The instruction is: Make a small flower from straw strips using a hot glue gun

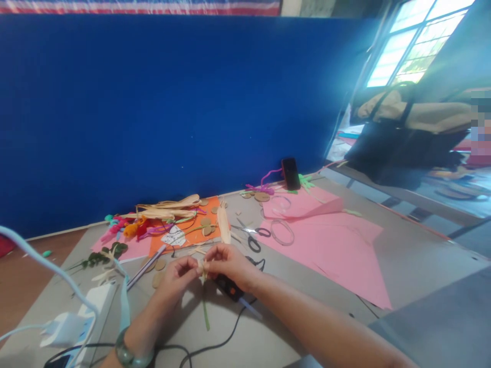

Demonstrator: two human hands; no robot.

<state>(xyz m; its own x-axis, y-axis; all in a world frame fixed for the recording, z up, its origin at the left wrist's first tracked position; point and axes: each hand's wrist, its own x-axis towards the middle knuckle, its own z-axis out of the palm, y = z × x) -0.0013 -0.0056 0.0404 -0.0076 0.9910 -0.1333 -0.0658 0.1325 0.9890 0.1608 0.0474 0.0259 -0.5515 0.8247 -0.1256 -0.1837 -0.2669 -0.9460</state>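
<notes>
My left hand and my right hand meet above the table's front part, fingertips pinched together. Between them is a small pale, straw-coloured flower-like piece, partly hidden by the fingers. A thin green stem hangs below it. Under my right hand lies a black glue gun with an orange switch and a translucent stick at its end. Black-handled scissors rest beyond my right hand. Wooden discs lie beside my left hand, and pale husk strips are farther back.
A white power strip with a charger stands at the left, its cables crossing the front. Pink paper and a wire coil lie right; orange paper and coloured pipe-cleaner shapes left. A phone leans against the blue partition.
</notes>
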